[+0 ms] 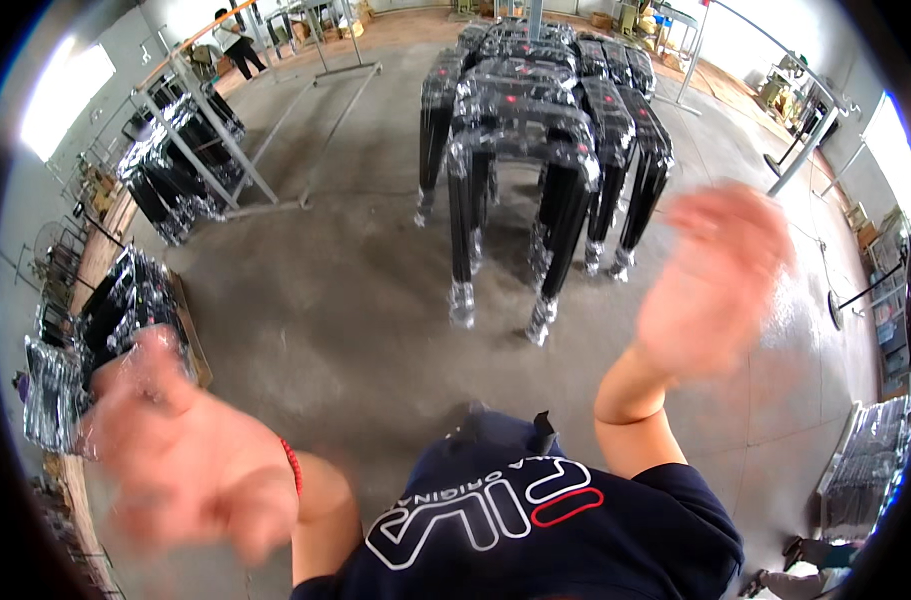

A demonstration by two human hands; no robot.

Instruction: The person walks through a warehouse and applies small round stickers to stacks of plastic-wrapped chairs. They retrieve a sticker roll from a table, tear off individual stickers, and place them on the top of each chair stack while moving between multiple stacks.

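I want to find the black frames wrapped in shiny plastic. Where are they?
In the head view, the wrapped black frames stand stacked on the concrete floor, top centre, ahead between the blurred left hand and right hand.

Left hand (181, 455), blurred, is raised open and empty at the lower left, fingers spread, with a red band at its wrist, while right hand (716, 280), equally blurred, is raised open and empty at the right, palm turned toward the floor. Nearest to them, between and beyond the two hands, stands a cluster of black metal frames (536, 140) wrapped in clear plastic film, upright on their legs on the grey concrete floor (336, 300), packed side by side in rows. The film is bunched around the feet.
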